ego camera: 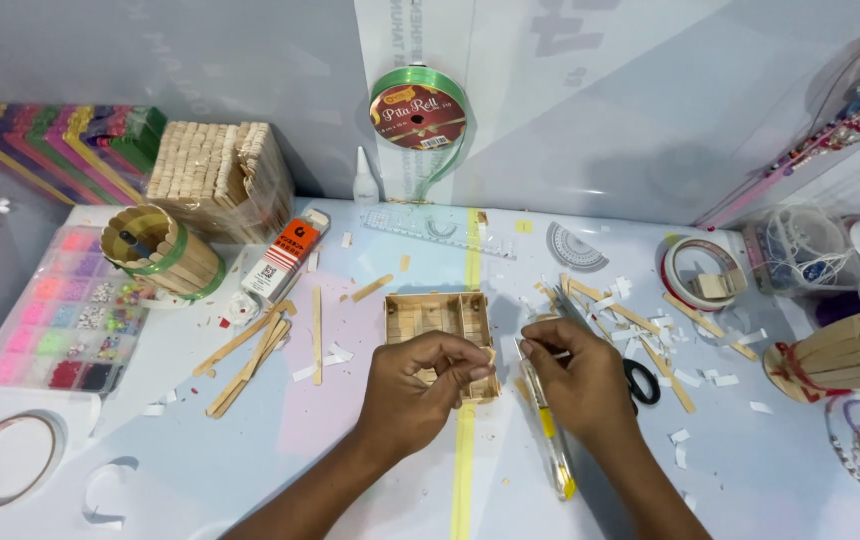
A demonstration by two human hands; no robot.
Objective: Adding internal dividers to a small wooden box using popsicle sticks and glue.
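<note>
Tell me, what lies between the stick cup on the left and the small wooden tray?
In the head view, loose craft sticks and an orange glue tube lie between stick cup and wooden tray.

A craft table: ice-cream sticks (250, 350), bead box (65, 310) (many colours), ribbon spool (417, 112).

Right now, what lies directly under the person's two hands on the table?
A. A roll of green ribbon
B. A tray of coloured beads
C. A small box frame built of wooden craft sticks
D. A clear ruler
C: the left hand and right hand meet over the small craft-stick box frame, while the ribbon roll, the bead tray and the ruler lie well away from them.
</note>
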